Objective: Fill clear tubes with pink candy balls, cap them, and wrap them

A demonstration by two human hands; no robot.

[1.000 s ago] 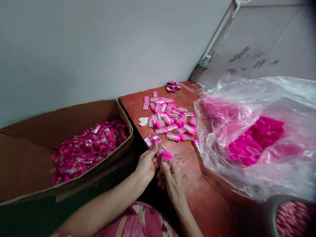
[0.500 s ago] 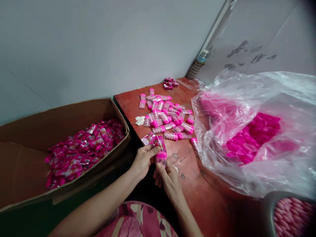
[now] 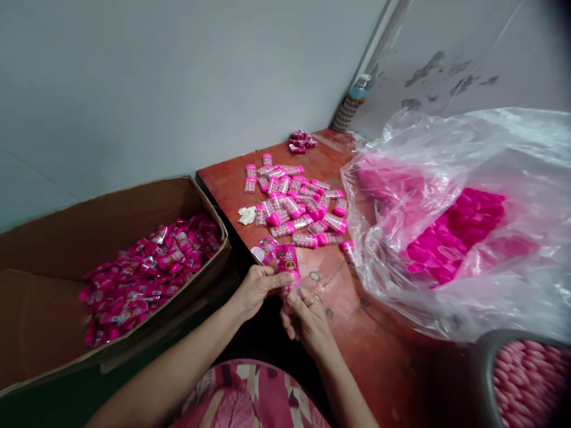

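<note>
My left hand (image 3: 261,290) is closed, pinching a small stack of pink printed sleeves (image 3: 288,258), fanned at the upper end. Its thumb lies across the lower part of the top sleeve. My right hand (image 3: 308,321) is closed on the lower end of a small clear candy tube (image 3: 292,289), whose upper part meets the sleeve. Fingers hide much of the tube, so how deep it sits in the sleeve I cannot tell. Just beyond both hands, several pink-capped tubes of candy balls (image 3: 294,208) lie loosely piled on the red table (image 3: 352,303).
At left stands a cardboard box (image 3: 212,261) with many pink wrapped tubes. A clear plastic bag (image 3: 379,273) of pink caps spreads over the table's right side. A bowl (image 3: 484,380) of pink candies is at lower right. A bottle (image 3: 350,107) stands in the far corner.
The candy tube now shows less below the sleeve, and my right fingers have moved up against its lower end. My left hand keeps its pinch. The view has shifted slightly.
</note>
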